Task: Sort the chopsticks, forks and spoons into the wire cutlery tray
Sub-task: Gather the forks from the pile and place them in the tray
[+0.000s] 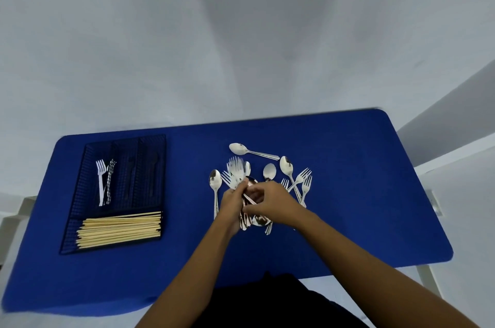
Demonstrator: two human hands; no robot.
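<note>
A black wire cutlery tray (80, 193) sits at the table's left. Its front compartment holds several wooden chopsticks (120, 229); a far-left slot holds two forks (103, 180). Loose spoons (253, 150) and forks (304, 179) lie in a pile at the table's middle. My left hand (231, 205) grips a bunch of forks (235, 172) by their handles, tines pointing away from me. My right hand (273, 201) is over the pile next to it and pinches a fork handle against the bunch. Cutlery under both hands is partly hidden.
A blue mat (375, 193) covers the table. A white wall stands behind the table's far edge. My dark clothing (267, 301) shows at the near edge.
</note>
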